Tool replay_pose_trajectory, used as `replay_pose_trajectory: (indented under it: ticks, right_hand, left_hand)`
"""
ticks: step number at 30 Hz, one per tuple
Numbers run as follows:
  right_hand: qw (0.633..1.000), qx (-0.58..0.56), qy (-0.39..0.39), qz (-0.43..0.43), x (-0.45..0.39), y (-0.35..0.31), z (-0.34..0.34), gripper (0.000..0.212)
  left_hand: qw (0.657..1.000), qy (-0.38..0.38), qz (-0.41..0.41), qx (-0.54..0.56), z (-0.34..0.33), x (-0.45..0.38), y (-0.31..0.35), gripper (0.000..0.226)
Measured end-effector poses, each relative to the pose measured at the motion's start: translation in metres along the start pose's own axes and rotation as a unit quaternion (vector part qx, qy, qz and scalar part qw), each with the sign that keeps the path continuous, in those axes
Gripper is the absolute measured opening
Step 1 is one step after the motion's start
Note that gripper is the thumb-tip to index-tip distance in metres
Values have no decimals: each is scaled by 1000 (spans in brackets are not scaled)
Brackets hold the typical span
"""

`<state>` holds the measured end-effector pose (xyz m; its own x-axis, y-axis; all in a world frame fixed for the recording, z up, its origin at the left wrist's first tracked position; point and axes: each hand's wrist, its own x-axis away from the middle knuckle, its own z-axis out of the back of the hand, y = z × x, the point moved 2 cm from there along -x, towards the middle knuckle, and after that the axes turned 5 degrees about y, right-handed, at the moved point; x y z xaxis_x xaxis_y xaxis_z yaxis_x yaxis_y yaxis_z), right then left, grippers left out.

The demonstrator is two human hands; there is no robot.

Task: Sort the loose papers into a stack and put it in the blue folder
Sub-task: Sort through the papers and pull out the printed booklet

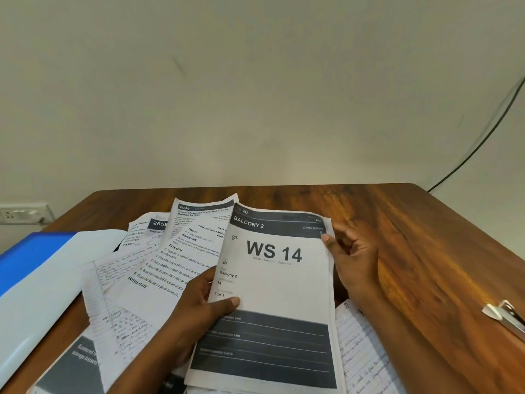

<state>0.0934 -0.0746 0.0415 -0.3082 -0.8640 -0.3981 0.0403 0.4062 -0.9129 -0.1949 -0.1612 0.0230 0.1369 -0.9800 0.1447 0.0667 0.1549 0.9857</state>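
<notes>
Two hands work over a wooden counter (397,228) with a glossy, reddish-brown grain and a rounded far corner. The left hand (204,305) grips the left edge of a small stack of papers (272,297), thumb curled on top and fingers (208,275) tucked beneath; the right hand (355,260) holds the stack's right edge near its upper corner, thumb tip on the front and the other fingers behind. The top sheet is flat, rectangular, printed in grey bands with "BALCONY 2" and "WS 14"; thin edges of further sheets peek out along its right side, though their number cannot be told. To the left lies a loose fan of about six more sheets (159,265), overlapping and slightly curled: roughly four printed ones and at least one lined, handwritten page. One more handwritten lined page (363,354) lies at the lower right, partly under the held stack. The single blue folder (31,268) rests at the counter's left edge, smooth plastic, its blue cover giving way to a pale, translucent flap that touches the fanned sheets. One shiny metal clip-like object (504,315) sits near the right edge, well apart from the papers. Behind, a plain cream wall (255,81) carries one dark cable (483,132) and one white socket strip (22,213).
</notes>
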Motion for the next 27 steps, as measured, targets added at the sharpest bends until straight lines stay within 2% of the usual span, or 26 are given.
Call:
replay_pose_trajectory:
  ticks: [3,6,11,18,27]
  right_hand:
    - [993,52,2,109,5,-7,-3,33]
    - [965,91,-4,247,7,-8,1,32]
    - [938,125,-11,324,8,-5,3,27]
    - [936,130,-6,327,11,-12,-3,20]
    - [966,155,40,202,1,0,3,30]
  left_hand:
    - [1000,13,-9,8,0,-1,0,51]
    - [1000,25,-9,9,0,-1,0,55]
    - [999,35,-21,22,1,-2,1,53]
    - [998,40,-40,24,0,-2,3,55]
    - [999,-20,-40,24,-6,3,1,75]
